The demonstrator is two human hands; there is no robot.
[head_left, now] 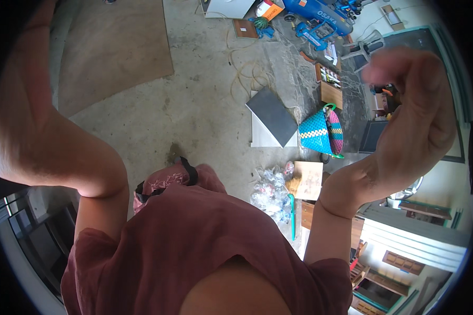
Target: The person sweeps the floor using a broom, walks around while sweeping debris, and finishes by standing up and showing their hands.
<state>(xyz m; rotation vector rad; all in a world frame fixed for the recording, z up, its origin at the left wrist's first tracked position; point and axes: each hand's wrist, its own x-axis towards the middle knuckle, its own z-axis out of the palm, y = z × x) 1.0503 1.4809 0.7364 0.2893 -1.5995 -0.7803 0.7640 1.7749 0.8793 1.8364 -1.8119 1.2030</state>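
Both my arms are raised, with bent elbows, on either side of the view. At the upper right my right hand [418,100] is close to the camera, its fingers curled in and blurred at the tips. Nothing shows in it, and it touches no object that I can see. My left hand [29,68] runs up the dark left rim of the picture; its fingers are smeared and cut off by the edge. Below are my dark red shirt [205,226] and a pink patterned garment [165,179] with a black strap.
Right of centre on the concrete floor stand a blue woven basket [314,135] and a dark grey panel [272,115]. Clear plastic bags [270,191] lie near a wooden board [308,178] and a teal stick [292,218]. Farther off are a blue air compressor [320,16] and a brown mat [115,47].
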